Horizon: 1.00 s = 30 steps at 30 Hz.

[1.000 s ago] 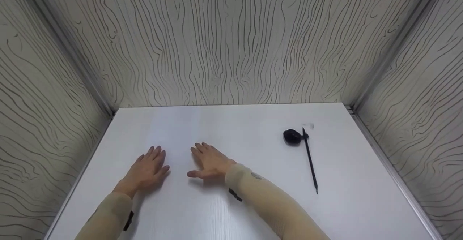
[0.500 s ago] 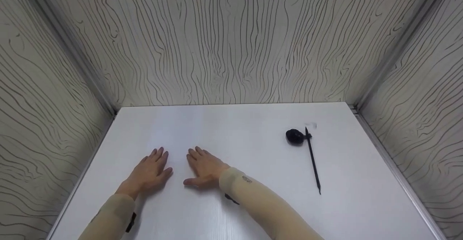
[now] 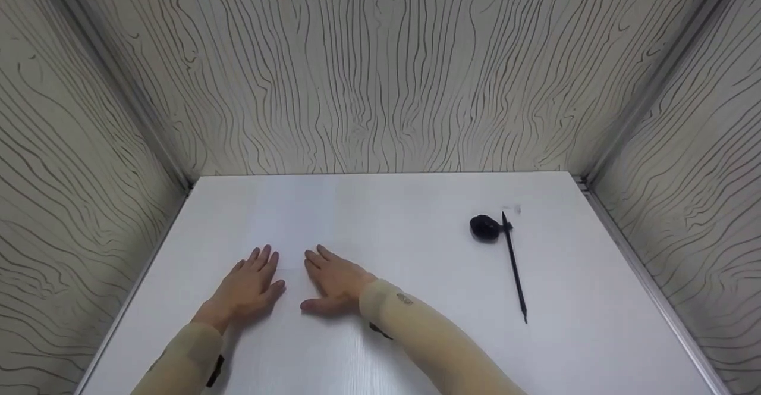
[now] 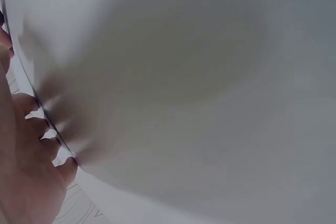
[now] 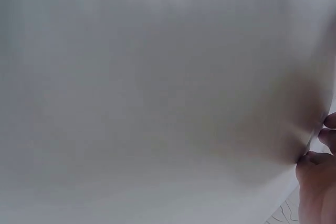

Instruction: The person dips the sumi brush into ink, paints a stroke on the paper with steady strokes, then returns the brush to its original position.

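Note:
In the head view my left hand (image 3: 247, 288) lies palm down on the white tabletop (image 3: 404, 234), fingers extended and thumb apart. To its right, my right hand (image 3: 337, 282) rests flat too, its thumb spread towards the left one. A narrow gap separates the hands, and a faint pale line crosses the white surface there; whether it is a sheet's edge I cannot tell. Each wrist view shows fingertips touching the white surface: the left hand (image 4: 31, 166) at the left edge, the right hand (image 5: 317, 182) at the right edge. Neither hand grips anything.
Right of the hands, a slim black stick with a pointed end (image 3: 515, 276) lies across the short stem of a rounded black object (image 3: 484, 228). A faint grey smudge (image 3: 516, 209) marks the table beyond. Wood-patterned walls (image 3: 368, 74) enclose the back and both sides.
My right hand has slid left and a little towards me, narrowing the gap between the hands. The left hand has barely moved. The head view has shifted slightly.

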Each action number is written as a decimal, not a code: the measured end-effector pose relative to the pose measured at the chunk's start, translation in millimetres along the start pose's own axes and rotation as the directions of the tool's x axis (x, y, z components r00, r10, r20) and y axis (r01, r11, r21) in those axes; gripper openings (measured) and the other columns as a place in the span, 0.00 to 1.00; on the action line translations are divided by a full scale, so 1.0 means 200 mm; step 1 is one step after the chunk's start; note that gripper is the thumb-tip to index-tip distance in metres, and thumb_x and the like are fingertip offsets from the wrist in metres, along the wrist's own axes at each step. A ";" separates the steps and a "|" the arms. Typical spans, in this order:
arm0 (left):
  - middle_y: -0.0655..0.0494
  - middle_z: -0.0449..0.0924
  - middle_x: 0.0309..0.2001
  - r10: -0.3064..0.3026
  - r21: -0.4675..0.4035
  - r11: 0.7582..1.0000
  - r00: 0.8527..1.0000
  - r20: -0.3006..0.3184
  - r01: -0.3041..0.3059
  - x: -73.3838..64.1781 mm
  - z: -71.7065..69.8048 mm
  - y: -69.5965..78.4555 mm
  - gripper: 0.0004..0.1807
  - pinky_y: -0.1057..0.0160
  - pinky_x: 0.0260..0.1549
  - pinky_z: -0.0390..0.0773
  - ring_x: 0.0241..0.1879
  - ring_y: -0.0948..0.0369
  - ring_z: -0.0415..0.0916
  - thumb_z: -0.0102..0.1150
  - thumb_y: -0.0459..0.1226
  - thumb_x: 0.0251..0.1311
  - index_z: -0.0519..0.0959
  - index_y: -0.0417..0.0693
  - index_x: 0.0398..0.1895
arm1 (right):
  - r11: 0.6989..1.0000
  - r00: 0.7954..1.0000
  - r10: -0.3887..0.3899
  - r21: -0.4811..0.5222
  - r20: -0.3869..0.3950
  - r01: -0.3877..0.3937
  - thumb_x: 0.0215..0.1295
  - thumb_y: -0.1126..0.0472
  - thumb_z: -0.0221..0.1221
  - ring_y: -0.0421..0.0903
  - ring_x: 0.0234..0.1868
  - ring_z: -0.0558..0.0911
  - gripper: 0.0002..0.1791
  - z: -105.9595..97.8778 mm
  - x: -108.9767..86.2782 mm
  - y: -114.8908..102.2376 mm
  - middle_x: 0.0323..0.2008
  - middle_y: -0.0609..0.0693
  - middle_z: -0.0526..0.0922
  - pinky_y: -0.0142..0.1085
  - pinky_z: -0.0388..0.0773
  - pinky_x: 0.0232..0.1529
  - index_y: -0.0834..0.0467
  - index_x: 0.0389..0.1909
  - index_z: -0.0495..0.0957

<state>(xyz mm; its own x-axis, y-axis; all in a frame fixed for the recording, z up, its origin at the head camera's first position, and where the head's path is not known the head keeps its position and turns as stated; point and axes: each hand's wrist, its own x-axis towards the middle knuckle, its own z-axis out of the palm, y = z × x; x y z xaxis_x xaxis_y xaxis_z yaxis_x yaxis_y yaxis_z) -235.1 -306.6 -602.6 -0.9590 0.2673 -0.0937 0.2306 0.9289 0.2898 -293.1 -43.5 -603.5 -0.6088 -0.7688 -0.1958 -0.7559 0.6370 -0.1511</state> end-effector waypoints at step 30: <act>0.35 0.50 0.92 -0.022 0.040 0.999 0.999 0.040 0.021 -0.01 0.03 0.13 0.44 0.28 0.88 0.53 0.92 0.34 0.48 0.46 0.58 0.86 0.56 0.36 0.90 | 1.000 1.000 0.004 0.019 -0.006 -0.003 0.78 0.21 0.48 0.50 0.95 0.52 0.56 -0.01 -0.13 0.05 0.94 0.48 0.52 0.39 0.54 0.92 0.53 0.92 0.54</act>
<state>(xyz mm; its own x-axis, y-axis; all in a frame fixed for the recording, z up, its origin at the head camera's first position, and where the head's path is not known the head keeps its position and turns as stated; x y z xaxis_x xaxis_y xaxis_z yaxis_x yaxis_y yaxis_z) -226.5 -281.8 -601.8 -0.9566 0.2567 -0.1383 0.2172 0.9438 0.2492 -284.8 -17.1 -598.0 -0.6128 -0.7669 -0.1907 -0.7491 0.6406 -0.1686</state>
